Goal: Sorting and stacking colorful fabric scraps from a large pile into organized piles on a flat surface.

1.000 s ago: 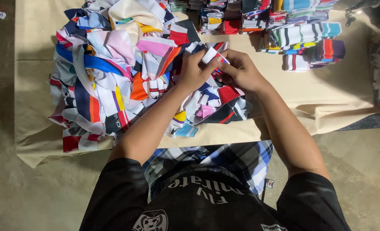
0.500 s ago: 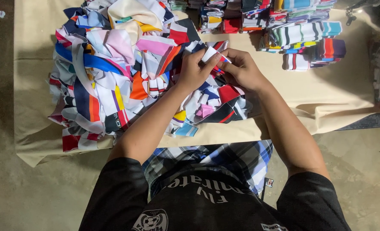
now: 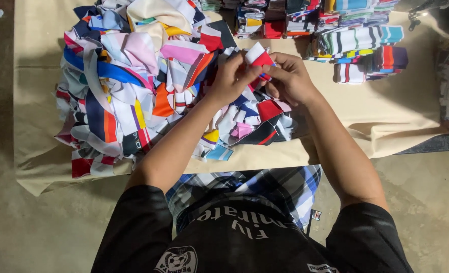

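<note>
1. Pinching a small red-and-white fabric strip (image 3: 259,56) between both hands, we keep it lifted just above the near-right edge of the big loose pile of fabric pieces (image 3: 148,91), which serves as our landmark.
2. Our left hand (image 3: 230,77) is closed on the strip's left end, fingers curled over the cloth; our right hand (image 3: 290,78) grasps the right end, thumb on top. Held from both ends, the piece looks stretched flat, probably so we can see its pattern and shape.
3. We judge the pile sits heaped and tangled because nothing in it is ordered: strips of blue, orange, pink and white lie across one another.
4. To the right of the pile and farther from us, folded stacks of striped pieces (image 3: 358,43) stand in neat bundles, well apart from the heap, seemingly so that ordered pieces do not mix with loose ones.
5. Both pile and stacks rest on a tan cloth (image 3: 386,116) spread beneath them, likely to keep the fabric off the bare concrete floor (image 3: 22,227).
</note>
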